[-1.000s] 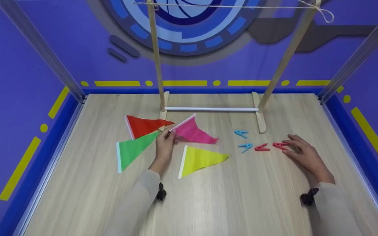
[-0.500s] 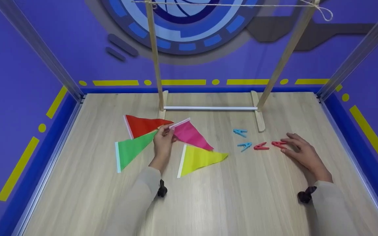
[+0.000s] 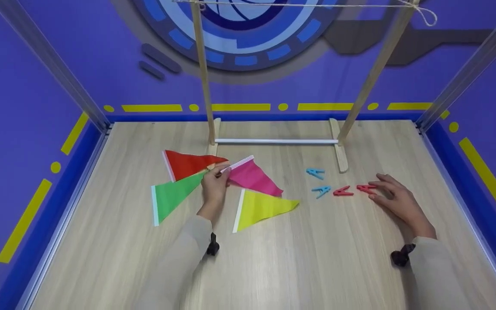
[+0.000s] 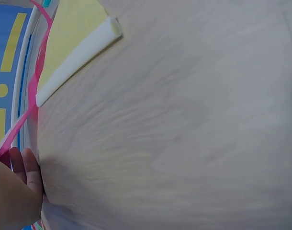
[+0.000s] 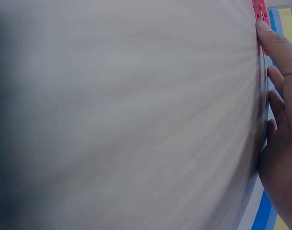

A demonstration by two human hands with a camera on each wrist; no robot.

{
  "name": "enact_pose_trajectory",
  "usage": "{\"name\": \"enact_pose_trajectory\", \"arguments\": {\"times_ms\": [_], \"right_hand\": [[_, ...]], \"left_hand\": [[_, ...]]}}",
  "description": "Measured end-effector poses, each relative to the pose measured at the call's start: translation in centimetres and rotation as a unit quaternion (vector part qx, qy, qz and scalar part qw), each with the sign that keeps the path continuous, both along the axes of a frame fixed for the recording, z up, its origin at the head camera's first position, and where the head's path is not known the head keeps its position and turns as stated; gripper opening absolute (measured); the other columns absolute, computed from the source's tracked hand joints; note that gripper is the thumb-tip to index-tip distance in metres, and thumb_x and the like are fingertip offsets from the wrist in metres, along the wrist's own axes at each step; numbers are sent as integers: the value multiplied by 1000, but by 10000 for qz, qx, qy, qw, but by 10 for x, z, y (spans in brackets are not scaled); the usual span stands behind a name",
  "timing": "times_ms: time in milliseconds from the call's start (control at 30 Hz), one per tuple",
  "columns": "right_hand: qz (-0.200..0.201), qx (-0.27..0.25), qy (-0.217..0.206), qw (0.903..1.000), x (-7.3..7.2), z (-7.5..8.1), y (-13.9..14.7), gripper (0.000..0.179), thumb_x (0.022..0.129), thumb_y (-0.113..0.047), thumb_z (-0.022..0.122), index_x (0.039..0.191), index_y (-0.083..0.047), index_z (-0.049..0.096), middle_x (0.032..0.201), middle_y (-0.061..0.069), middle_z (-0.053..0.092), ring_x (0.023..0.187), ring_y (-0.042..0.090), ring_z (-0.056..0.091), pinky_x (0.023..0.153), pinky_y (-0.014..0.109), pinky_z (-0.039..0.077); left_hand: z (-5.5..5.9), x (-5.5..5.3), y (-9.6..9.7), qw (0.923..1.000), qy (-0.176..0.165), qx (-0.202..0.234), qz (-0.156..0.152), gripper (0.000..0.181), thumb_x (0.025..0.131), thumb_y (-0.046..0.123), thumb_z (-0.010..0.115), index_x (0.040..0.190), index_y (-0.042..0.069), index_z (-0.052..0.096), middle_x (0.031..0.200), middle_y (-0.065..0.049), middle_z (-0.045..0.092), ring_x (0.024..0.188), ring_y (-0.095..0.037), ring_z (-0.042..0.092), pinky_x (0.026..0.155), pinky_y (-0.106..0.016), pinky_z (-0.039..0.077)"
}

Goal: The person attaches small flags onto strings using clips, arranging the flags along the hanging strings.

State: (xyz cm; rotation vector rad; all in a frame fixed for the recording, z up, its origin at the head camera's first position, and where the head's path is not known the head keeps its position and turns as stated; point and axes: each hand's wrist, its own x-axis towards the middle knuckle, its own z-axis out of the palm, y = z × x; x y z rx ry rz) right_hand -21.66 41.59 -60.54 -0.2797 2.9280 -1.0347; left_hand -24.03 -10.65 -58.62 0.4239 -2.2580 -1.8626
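Observation:
My left hand (image 3: 214, 186) pinches the pink pennant (image 3: 254, 177) at one end of its white hem, and the cloth hangs off to the right. The yellow pennant (image 3: 261, 209) lies just below it. Left of this hand are the red pennant (image 3: 190, 165) and the green pennant (image 3: 177, 193), their tips close to the fingers. My right hand (image 3: 396, 200) has thumb and forefinger on the legs of a red clothespin (image 3: 365, 189) lying on the table; the right wrist view shows the thumb at that clothespin (image 5: 261, 10). Another red clothespin (image 3: 342, 191) is just left of it.
Two blue clothespins (image 3: 315, 173) lie left of the red ones. Behind stands a wooden frame (image 3: 205, 82) with a white crossbar (image 3: 276, 141) low down and a string (image 3: 299, 5) tied across its top. Blue printed walls (image 3: 24, 129) enclose the table (image 3: 299, 267).
The pink pennant has swung in the left hand, its tip dropping toward the yellow pennant and then lifting slightly. The right hand stays at the red clothespin.

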Motion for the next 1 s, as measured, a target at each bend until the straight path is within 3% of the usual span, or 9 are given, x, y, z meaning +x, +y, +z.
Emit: {"name": "enact_pose_trajectory", "arguments": {"times_ms": [233, 367, 500, 633, 800, 900, 1000], "right_hand": [[28, -191, 67, 9998, 2, 2, 0, 44, 88, -33, 67, 127, -13, 60, 149, 16, 34, 141, 38, 18, 104, 66, 18], [16, -335, 77, 9994, 4, 3, -2, 42, 87, -32, 68, 123, -11, 62, 149, 17, 34, 141, 39, 19, 104, 65, 19], [-242, -389, -66, 9989, 4, 3, -4, 45, 88, -36, 65, 124, -9, 60, 149, 15, 35, 141, 37, 20, 106, 63, 19], [-443, -350, -143, 9983, 4, 7, -5, 50, 89, -39, 63, 127, -7, 57, 148, 15, 37, 139, 38, 24, 106, 62, 21], [-620, -68, -237, 9978, 4, 17, -10, 50, 88, -44, 63, 126, -12, 58, 138, 18, 48, 132, 40, 37, 102, 62, 28], [-622, 229, -211, 9976, 4, 25, -14, 51, 88, -48, 61, 125, -13, 58, 129, 19, 56, 124, 40, 45, 97, 62, 33], [-529, 438, -50, 9976, 4, 32, -18, 51, 89, -49, 60, 125, -12, 59, 125, 18, 59, 119, 41, 49, 94, 62, 37]], "left_hand": [[1, 0, 1, 9994, 180, -280, -95, 19, 89, 16, 67, 106, 11, 73, 93, -4, 67, 78, -23, 59, 61, -22, 49], [2, 2, -1, 9985, 435, -254, -198, 21, 89, 15, 67, 108, 8, 72, 101, 0, 69, 89, -17, 59, 72, -21, 51], [4, 2, -2, 9976, 609, -108, -296, 21, 89, 16, 67, 108, 10, 72, 107, -1, 68, 99, -14, 57, 83, -23, 51], [7, 1, -5, 9971, 711, -37, -287, 20, 89, 17, 67, 107, 12, 73, 107, -2, 68, 100, -14, 57, 82, -25, 52], [13, 2, -9, 9958, 869, 28, -279, 22, 87, 18, 69, 106, 8, 73, 100, -1, 69, 89, -17, 61, 78, -33, 55], [17, 4, -12, 9934, 1047, 77, -462, 21, 87, 17, 69, 105, 8, 74, 100, -3, 68, 86, -19, 63, 77, -38, 55], [21, 7, -15, 9905, 1184, -69, -692, 19, 87, 18, 69, 104, 11, 74, 101, -4, 68, 90, -18, 63, 78, -34, 55]]}}
